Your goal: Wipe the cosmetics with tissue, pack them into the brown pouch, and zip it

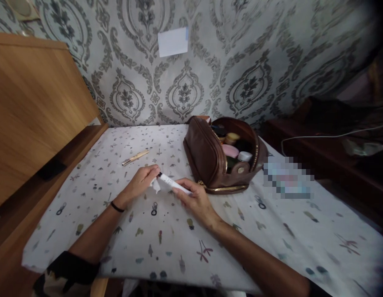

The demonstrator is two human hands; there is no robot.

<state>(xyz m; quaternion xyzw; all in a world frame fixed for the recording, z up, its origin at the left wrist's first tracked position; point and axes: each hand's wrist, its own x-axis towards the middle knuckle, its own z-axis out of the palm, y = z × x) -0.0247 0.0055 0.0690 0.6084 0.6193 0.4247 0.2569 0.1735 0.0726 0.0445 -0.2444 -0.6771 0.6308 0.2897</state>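
The person's right hand [196,200] grips a slim white tube [173,184], which slants from its fingers toward ten o'clock, where the left hand [142,179] is pinched closed on a crumpled white tissue [156,186] at the tube's black end. Beyond them on the cloth-covered worktop [132,243], a gold-coloured stick [135,157] lies near ten o'clock, and an open brown bag [203,154] holding containers stands at two o'clock.
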